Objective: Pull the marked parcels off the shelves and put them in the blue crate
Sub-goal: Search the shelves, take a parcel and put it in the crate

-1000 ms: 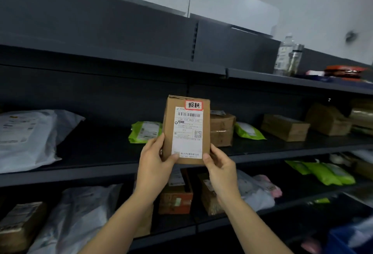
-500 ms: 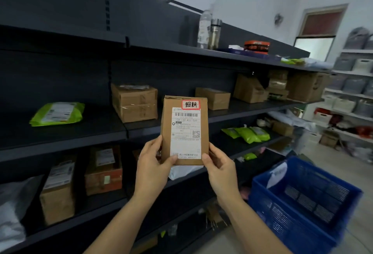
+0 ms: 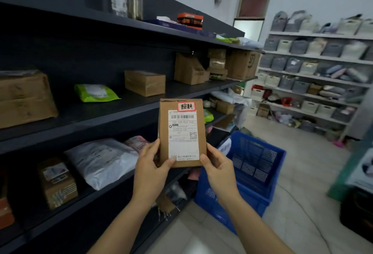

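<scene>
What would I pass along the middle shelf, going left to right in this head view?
A large brown box, green mailer bag, small brown box, torn-open carton, stack of small boxes, big carton.

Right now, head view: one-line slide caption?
Left hand and right hand hold red-marked parcel upright before dark shelves, blue crate on the floor beyond.

Reads 超期, handwritten, on red-bordered sticker (image 3: 186, 106) atop brown parcel (image 3: 164, 130); shows 15H-159-K02-560 under barcode (image 3: 182, 116) on white shipping label (image 3: 182, 144); finer print illegible.
</scene>
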`<state>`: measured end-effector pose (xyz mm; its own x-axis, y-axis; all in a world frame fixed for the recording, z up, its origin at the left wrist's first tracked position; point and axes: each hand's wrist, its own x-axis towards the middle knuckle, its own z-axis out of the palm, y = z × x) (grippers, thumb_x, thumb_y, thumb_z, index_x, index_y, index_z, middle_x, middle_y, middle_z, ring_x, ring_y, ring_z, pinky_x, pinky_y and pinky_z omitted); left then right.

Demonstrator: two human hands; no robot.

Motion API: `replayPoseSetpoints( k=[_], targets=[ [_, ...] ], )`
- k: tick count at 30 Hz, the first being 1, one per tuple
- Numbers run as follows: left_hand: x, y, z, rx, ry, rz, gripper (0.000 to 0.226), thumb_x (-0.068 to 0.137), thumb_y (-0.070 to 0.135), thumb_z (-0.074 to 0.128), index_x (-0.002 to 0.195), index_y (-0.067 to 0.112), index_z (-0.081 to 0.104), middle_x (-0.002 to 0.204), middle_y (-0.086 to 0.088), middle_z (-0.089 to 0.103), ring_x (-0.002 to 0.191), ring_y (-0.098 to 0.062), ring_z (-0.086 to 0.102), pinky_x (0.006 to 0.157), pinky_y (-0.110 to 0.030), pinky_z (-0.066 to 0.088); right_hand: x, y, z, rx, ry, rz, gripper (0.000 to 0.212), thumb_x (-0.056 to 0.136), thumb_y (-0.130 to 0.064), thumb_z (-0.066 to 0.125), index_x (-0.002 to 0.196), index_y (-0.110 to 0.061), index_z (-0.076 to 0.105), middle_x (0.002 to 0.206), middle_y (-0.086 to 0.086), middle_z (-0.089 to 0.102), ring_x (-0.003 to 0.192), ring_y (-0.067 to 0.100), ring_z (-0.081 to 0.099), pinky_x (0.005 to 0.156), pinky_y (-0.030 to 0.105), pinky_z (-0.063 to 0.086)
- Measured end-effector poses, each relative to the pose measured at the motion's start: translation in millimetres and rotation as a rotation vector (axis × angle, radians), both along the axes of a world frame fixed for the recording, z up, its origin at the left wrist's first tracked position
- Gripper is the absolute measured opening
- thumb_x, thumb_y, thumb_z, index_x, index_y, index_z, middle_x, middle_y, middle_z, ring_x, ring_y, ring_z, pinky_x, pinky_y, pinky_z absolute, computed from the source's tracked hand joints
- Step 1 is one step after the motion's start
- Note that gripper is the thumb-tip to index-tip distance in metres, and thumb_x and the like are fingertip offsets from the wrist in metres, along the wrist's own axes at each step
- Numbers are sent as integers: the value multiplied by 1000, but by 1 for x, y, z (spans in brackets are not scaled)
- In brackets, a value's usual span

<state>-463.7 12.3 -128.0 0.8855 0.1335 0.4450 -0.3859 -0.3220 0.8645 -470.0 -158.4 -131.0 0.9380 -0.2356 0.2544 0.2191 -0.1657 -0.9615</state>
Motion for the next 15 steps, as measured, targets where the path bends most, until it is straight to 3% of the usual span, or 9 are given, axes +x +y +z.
replayPoseSetpoints(
  k=[2,5,6,10,13,15],
  targets=[
    [24,-23,-5,-3,13,-30,64,81,11,74,139,19,48,121,15,48,114,-4,48,90,-11,36,18,-25,-3,-18,-4,-16,44,93,-12,60,135,-23,53,124,-9,64,113,7,60,91,26,54],
    [58,-57,-11,-21,35,-71,66,81,12,74,141,18,46,123,14,46,115,-3,46,91,-14,35,45,-58,-7,-8,16,-33,45,94,-9,58,136,-21,50,121,-5,62,103,4,61,63,13,53],
    [69,-68,-12,-27,45,-89,66,81,12,73,141,17,46,123,13,46,113,-2,46,90,-13,35,55,-70,-9,-6,25,-47,45,94,-8,58,135,-21,50,121,-5,63,103,4,62,65,14,54],
    [110,-112,-18,-49,70,-154,63,82,9,73,137,25,46,121,14,48,112,-3,49,90,-13,41,93,-113,-23,-31,66,-116,44,92,-16,61,135,-25,54,124,-11,64,115,8,60,97,38,53],
    [136,-145,-23,-50,100,-198,62,83,11,72,133,33,43,121,14,48,111,-5,51,73,-3,46,113,-144,-28,-30,78,-160,42,92,-15,61,133,-26,56,121,-13,65,113,5,60,99,37,51],
    [153,-168,-26,-38,114,-211,61,83,12,72,137,28,48,119,16,49,111,-4,52,76,-6,45,126,-166,-32,-23,87,-174,42,92,-16,61,132,-29,56,120,-14,66,112,5,60,98,37,52]
  ],
)
